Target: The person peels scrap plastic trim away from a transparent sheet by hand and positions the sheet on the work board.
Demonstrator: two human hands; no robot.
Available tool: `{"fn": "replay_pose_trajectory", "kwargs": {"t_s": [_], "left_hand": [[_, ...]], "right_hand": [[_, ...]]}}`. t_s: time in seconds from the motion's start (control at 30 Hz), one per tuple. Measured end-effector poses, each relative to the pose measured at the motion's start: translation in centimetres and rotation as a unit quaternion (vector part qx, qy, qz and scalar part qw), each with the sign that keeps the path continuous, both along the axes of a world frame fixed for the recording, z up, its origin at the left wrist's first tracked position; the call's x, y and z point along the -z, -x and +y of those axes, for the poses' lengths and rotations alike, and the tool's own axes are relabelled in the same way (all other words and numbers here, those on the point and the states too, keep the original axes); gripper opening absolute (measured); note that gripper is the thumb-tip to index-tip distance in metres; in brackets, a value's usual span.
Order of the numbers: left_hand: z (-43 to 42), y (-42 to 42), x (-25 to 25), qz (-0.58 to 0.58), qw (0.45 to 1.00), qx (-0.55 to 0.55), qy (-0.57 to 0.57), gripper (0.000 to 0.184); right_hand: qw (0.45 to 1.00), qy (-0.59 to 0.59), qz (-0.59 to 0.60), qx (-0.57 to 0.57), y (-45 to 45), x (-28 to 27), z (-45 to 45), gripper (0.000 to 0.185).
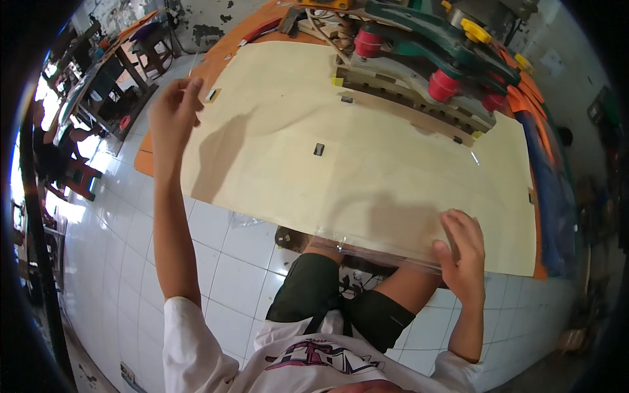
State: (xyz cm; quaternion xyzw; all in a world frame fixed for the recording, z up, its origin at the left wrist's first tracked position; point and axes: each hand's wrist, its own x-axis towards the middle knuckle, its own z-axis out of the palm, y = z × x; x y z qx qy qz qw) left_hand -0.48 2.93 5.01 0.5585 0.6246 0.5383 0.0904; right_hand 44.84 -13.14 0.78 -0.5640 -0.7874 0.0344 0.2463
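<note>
A large cream sheet [275, 170] covers the orange table [145, 157], with small dark pieces on it, one near the middle [318, 149]. My left hand [175, 108] is raised by the sheet's upper left edge, fingers curled together; whatever they may pinch is too small to tell. My right hand [464, 252] is over the sheet's near edge at the right, thumb and fingers apart, holding nothing visible. Clear plastic film [341, 243] lies along the near edge above my lap.
A green machine [452, 62] with red knobs and a slotted bar [413, 98] stands at the back right. Blue material [553, 216] hangs at the right edge. A person [49, 154] sits far left near a workbench [98, 72].
</note>
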Motion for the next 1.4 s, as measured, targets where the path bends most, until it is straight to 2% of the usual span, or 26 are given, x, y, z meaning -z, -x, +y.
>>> {"fn": "replay_pose_trajectory", "kwargs": {"t_s": [0.07,0.23,0.3,0.33,0.4,0.43,0.47,0.5,0.57,0.63,0.67,0.73,0.83,0.87,0.93,1.07,1.2,1.27,1.3,1.37,1.4], "left_hand": [[2.9,1.3,0.1,0.012,1.0,-0.015,0.011,0.035],[10.5,4.9,4.5,0.096,0.992,-0.026,0.077,0.037],[12.0,4.8,6.3,0.092,0.991,-0.009,0.1,0.036],[12.4,4.7,7.0,0.092,0.988,-0.009,0.124,0.036],[12.6,4.5,8.6,0.091,0.986,-0.004,0.14,0.037],[12.6,4.5,9.1,0.129,0.987,-0.024,0.096,0.037],[12.5,4.6,9.7,0.166,0.984,-0.046,0.052,0.038],[11.5,3.6,8.3,0.146,0.983,-0.035,0.109,0.039],[11.8,4.3,9.1,0.151,0.984,-0.035,0.089,0.038],[11.8,4.5,9.6,0.159,0.984,-0.033,0.069,0.038],[11.8,4.6,9.6,0.157,0.985,-0.034,0.064,0.038],[11.9,4.5,9.6,0.157,0.985,-0.033,0.064,0.038],[11.8,4.3,9.2,0.173,0.982,-0.044,0.055,0.039],[11.9,4.3,9.1,0.172,0.982,-0.043,0.07,0.039],[11.7,4.3,9.2,0.168,0.981,-0.039,0.091,0.039],[12.0,4.3,9.5,0.19,0.979,-0.037,0.063,0.038],[12.2,4.5,9.4,0.198,0.976,-0.035,0.081,0.039],[12.4,4.6,9.5,0.199,0.976,-0.04,0.084,0.04],[12.3,4.6,9.4,0.192,0.977,-0.041,0.087,0.04],[12.0,4.6,9.4,0.181,0.978,-0.046,0.092,0.04],[12.0,4.6,9.5,0.183,0.978,-0.041,0.091,0.04]], "right_hand": [[0.994,-0.014,0.083,0.062,-1.6,0.4,-0.8,0.036],[0.975,-0.083,0.071,0.193,-8.1,0.6,-0.9,0.037],[0.943,-0.108,0.061,0.308,-11.8,0.9,-0.2,0.049],[0.941,-0.109,0.056,0.315,-13.3,0.9,0.0,0.049],[0.914,-0.039,0.007,0.403,-16.3,1.4,0.5,0.061],[0.934,0.007,-0.018,0.358,-18.0,1.8,0.6,0.068],[0.933,0.006,-0.022,0.36,-19.2,2.5,0.5,0.068],[0.932,0.038,-0.05,0.356,-19.2,2.5,0.4,0.067],[0.93,0.071,-0.082,0.352,-19.1,2.3,0.2,0.067],[0.949,0.006,0.019,0.315,-17.4,1.7,0.0,0.062],[0.948,0.008,0.016,0.318,-16.1,0.9,-0.6,0.062],[0.973,-0.031,-0.036,0.228,-12.5,-0.9,-2.3,0.056],[0.98,-0.074,-0.006,0.186,-10.6,0.2,-5.8,0.054],[0.98,-0.073,-0.008,0.186,-10.6,1.5,-6.9,0.054],[0.901,-0.304,-0.076,0.3,-11.3,6.3,-9.2,0.063],[0.878,-0.294,-0.141,0.35,-10.7,12.3,-9.9,0.077],[0.896,-0.3,-0.089,0.315,-10.4,13.8,-8.7,0.086],[0.908,-0.316,-0.089,0.26,-11.4,13.4,-8.4,0.063],[0.908,-0.319,-0.089,0.258,-11.6,12.6,-8.4,0.063],[0.907,-0.282,-0.185,0.253,-11.6,9.7,-8.6,0.032],[0.907,-0.284,-0.188,0.249,-12.0,8.6,-8.5,0.032]]}}
